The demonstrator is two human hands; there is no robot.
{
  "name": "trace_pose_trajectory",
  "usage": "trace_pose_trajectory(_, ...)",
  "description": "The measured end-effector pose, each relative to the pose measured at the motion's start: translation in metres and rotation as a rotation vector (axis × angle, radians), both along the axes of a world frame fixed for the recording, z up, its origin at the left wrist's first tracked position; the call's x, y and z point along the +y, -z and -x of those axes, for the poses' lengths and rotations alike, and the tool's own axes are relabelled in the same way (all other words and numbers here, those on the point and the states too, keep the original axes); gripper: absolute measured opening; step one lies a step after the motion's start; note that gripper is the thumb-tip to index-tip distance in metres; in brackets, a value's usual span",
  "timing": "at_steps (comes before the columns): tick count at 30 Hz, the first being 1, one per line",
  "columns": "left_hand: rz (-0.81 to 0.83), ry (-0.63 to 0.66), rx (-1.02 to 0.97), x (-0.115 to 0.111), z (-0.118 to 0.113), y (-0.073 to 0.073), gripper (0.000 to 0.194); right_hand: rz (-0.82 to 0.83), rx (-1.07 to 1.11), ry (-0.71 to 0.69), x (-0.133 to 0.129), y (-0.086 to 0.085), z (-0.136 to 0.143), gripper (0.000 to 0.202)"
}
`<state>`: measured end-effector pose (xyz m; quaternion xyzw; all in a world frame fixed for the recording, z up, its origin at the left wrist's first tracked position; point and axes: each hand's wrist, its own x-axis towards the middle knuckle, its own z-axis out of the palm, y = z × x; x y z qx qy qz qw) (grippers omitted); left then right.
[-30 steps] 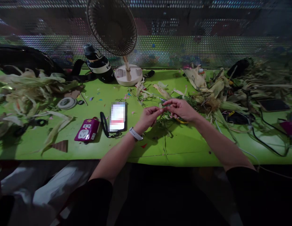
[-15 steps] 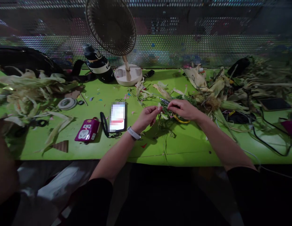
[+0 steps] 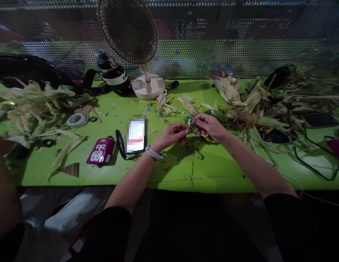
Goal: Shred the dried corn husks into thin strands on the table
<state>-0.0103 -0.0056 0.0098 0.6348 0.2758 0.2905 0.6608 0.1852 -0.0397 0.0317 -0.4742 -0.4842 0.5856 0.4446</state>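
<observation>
My left hand (image 3: 173, 135), a pale watch on its wrist, pinches a small pale-green plant piece (image 3: 189, 124) between thumb and fingertips. Close on its right, my right hand (image 3: 209, 126) has thumb and fingers bent together at the same piece. What it grips is too small to make out. Partly hidden beneath the right hand lies a tool with a pointed metal tip (image 3: 189, 116) and yellow handles (image 3: 208, 138); its exact kind is unclear. Green sprigs (image 3: 189, 145) spread on the table around and under both hands.
Dried corn husks (image 3: 32, 100) are heaped at left, more husks (image 3: 251, 105) at right. A fan (image 3: 149, 87), black bottle (image 3: 116, 78), lit phone (image 3: 136, 135), purple socket block (image 3: 101, 151) and tape roll (image 3: 78, 120) stand or lie on the green table (image 3: 169, 178). Cables run at right.
My right hand has shifted slightly left towards my left hand, and the fingertips are closer together. The left hand's fingers have turned a little flatter. The metal-tipped tool has barely moved.
</observation>
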Motion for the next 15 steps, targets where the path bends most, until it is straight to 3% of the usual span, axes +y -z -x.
trace_pose_trajectory(5, -0.042, -0.156, -0.016, -0.003, -0.005, 0.000, 0.035, 0.016, 0.113, 0.025, -0.002, 0.002, 0.006, 0.040)
trace_pose_trajectory(9, -0.095, -0.147, 0.103, -0.004, -0.005, 0.000, 0.037, 0.078, 0.178, 0.069, -0.001, 0.005, 0.009, 0.038)
trace_pose_trajectory(15, -0.676, -0.178, 0.229, -0.006, 0.002, -0.012, 0.031, 0.102, 0.204, 0.088, 0.001, 0.003, 0.009, 0.034)
